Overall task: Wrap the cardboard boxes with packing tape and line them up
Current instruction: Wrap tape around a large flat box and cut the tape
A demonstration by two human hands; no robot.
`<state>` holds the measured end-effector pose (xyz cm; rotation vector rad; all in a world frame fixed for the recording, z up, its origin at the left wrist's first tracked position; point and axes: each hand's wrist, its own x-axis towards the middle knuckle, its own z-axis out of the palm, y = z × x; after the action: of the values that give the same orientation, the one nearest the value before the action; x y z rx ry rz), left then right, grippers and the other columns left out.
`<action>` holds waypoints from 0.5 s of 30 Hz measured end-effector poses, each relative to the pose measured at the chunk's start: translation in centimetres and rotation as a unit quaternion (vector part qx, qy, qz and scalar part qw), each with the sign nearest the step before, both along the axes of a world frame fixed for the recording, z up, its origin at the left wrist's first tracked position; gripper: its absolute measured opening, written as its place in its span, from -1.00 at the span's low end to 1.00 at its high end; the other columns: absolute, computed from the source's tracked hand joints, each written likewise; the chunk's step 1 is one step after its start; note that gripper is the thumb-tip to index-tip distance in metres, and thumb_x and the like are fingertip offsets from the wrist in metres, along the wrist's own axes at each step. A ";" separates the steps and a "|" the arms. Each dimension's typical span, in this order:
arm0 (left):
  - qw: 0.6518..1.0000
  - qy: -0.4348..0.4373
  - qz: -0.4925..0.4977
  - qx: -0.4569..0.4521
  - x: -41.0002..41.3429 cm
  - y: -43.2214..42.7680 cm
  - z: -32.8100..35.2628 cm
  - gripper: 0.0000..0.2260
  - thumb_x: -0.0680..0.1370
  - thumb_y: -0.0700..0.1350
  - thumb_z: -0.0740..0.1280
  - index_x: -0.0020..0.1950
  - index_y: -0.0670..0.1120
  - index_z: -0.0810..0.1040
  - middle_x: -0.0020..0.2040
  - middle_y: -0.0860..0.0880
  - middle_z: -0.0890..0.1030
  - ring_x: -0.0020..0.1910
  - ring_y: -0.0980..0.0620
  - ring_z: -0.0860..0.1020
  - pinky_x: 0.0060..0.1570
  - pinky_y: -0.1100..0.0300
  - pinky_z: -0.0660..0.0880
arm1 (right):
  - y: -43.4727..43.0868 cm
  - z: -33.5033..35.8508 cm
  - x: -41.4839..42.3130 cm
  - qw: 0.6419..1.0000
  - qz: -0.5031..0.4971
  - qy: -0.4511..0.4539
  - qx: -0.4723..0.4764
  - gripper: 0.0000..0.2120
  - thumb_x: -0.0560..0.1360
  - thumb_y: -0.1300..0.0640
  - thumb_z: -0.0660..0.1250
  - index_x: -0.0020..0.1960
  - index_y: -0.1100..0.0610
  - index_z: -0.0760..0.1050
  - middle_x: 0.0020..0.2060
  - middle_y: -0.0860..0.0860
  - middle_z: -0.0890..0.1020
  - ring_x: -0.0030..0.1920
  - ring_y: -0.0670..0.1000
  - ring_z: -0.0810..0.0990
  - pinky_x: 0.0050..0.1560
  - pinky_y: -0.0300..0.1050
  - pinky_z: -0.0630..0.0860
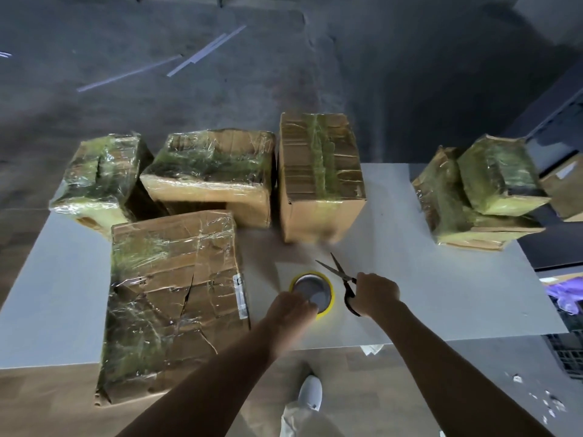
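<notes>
A person's left hand (293,305) curls over the near rim of a yellow roll of packing tape (330,293) lying flat on the white tabletop (441,294), fingers dipping into its core. The right hand (377,293) grips the handles of black scissors (342,275), blades parted and pointing away. Around them the cardboard is already glossy with tape: a large flat box (173,298) at the near left overhangs the tabletop's front edge. A crumpled box (97,175), a wide box (214,171) and an upright box (318,175) sit along the far edge. A stack of 2 boxes (479,197) stands well apart at the right. The row looks ragged, not yet lined up. The boxes appear light but dented and soft at the corners, their film likely slick, so each is probably best taken low on 2 opposite side walls. The roll looks stiff and suits a hold through its core. The tape's free end cannot be made out, blur smears the left fingertips, the boxes' far faces are hidden, and another carton (564,190) is cut off at the right edge
</notes>
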<state>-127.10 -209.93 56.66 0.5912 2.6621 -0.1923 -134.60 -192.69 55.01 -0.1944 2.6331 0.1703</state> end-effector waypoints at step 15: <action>0.983 0.013 0.111 0.142 0.1 -0.9 -0.6 -0.73 0.51 -0.29 0.22 0.19 -0.12 0.47 0.12 -0.13 0.55 0.03 -0.20 0.57 -0.18 0.06 0.44 | -3.5 0.1 0.9 1.000 0.013 -0.004 0.002 -0.69 0.56 0.19 0.22 0.29 0.11 0.45 0.19 0.08 0.50 0.20 0.10 0.54 0.10 -0.09 0.48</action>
<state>-127.02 -210.85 56.03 0.3703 2.7761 0.2500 -133.68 -196.21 55.11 -0.2269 2.6221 0.1828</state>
